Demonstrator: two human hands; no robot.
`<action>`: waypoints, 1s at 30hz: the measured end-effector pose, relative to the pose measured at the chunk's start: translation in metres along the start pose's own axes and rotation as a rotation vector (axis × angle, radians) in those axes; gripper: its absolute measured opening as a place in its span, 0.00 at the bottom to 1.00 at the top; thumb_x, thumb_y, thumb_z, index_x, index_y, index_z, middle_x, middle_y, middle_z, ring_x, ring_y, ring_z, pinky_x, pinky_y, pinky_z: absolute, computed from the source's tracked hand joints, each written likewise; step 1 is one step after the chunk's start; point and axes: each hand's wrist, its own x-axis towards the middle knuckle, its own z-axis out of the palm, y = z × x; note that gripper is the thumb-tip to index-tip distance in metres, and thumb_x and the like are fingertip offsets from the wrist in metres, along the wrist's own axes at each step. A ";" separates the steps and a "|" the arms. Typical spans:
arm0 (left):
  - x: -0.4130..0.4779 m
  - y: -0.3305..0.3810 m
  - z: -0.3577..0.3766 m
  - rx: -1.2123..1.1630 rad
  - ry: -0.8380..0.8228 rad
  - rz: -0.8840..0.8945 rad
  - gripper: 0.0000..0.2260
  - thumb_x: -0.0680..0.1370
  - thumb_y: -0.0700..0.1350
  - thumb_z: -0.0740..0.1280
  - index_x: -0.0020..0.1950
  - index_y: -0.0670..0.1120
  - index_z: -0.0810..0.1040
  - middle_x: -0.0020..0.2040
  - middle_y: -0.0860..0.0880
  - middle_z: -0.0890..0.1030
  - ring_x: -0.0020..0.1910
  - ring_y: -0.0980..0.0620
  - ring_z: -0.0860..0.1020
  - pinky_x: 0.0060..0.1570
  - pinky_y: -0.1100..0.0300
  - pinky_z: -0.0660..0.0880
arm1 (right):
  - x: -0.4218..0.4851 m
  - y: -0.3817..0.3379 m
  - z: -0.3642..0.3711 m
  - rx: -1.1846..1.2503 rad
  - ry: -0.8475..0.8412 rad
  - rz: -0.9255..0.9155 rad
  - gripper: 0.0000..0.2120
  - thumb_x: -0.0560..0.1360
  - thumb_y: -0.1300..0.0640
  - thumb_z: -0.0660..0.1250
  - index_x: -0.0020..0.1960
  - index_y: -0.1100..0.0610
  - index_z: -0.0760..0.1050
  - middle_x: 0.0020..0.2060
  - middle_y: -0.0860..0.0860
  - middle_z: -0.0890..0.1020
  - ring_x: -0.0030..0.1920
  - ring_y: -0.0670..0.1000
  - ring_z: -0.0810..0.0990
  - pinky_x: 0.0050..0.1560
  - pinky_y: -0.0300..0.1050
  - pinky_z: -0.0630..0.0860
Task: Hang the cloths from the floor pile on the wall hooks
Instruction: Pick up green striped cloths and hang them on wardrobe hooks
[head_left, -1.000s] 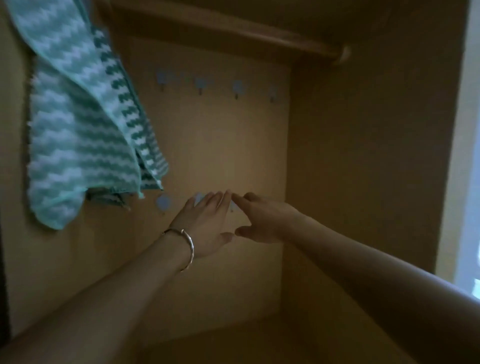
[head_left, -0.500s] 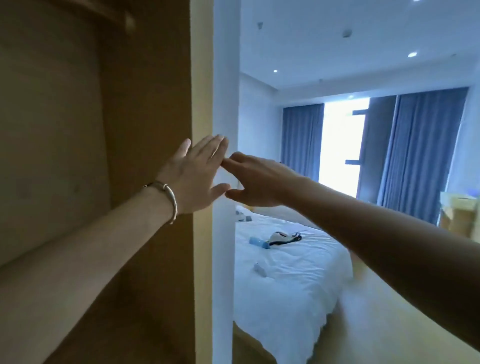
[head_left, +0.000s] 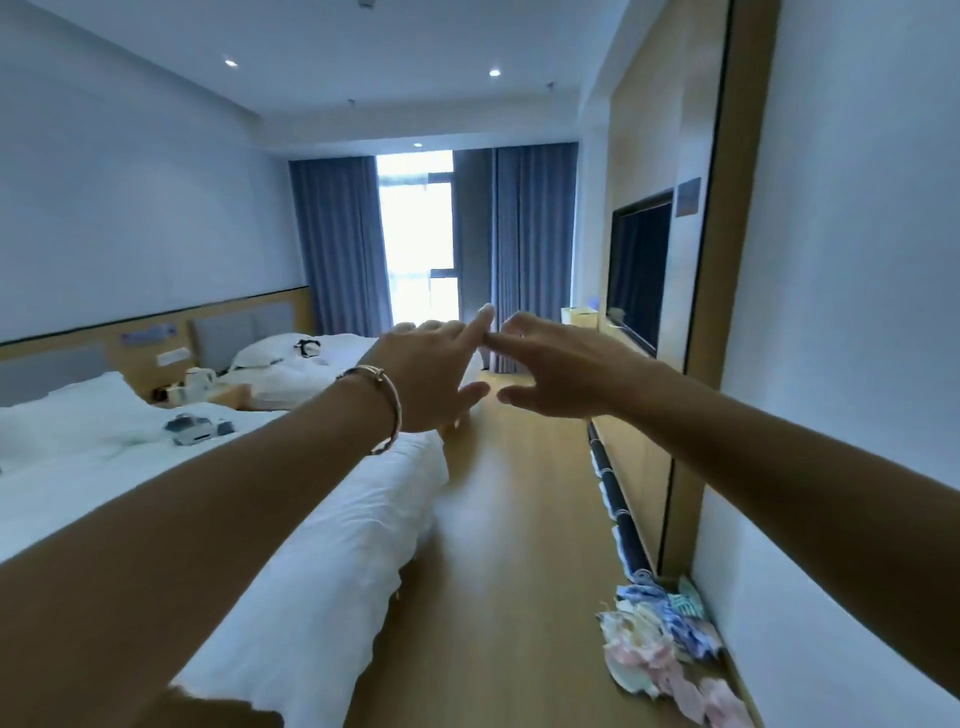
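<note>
Both my left hand (head_left: 431, 379) and right hand (head_left: 561, 374) are empty, fingers loose. Fetch step, I judge: stoop to the crumpled pastel cloth pile (head_left: 660, 649) at 5 o'clock.

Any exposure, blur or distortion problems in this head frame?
Head view: window blown out white; wide-angle lens bows the wooden wall trim; cloth pile near the corner looks soft; left hand and right hand fairly sharp.

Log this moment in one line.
left hand: open, empty | right hand: open, empty | cloth pile: on floor by wall, untouched
</note>
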 end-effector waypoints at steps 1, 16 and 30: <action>0.017 0.019 0.008 -0.017 0.003 0.037 0.34 0.79 0.58 0.59 0.77 0.46 0.46 0.71 0.45 0.69 0.68 0.45 0.70 0.65 0.50 0.69 | -0.015 0.021 0.004 -0.013 -0.027 0.043 0.36 0.77 0.47 0.65 0.78 0.46 0.48 0.70 0.55 0.66 0.64 0.56 0.73 0.59 0.50 0.75; 0.195 0.179 0.103 -0.236 0.104 0.349 0.25 0.79 0.61 0.53 0.72 0.49 0.63 0.61 0.50 0.76 0.58 0.50 0.76 0.55 0.54 0.76 | -0.124 0.192 0.040 -0.016 -0.273 0.595 0.33 0.79 0.47 0.63 0.78 0.50 0.52 0.75 0.53 0.62 0.70 0.56 0.69 0.64 0.48 0.71; 0.190 0.233 0.350 -0.937 -0.465 0.140 0.21 0.79 0.53 0.61 0.70 0.49 0.67 0.65 0.46 0.74 0.63 0.46 0.73 0.60 0.52 0.71 | -0.120 0.221 0.273 0.424 -0.562 0.970 0.30 0.79 0.49 0.62 0.77 0.51 0.55 0.75 0.54 0.61 0.72 0.54 0.64 0.68 0.48 0.64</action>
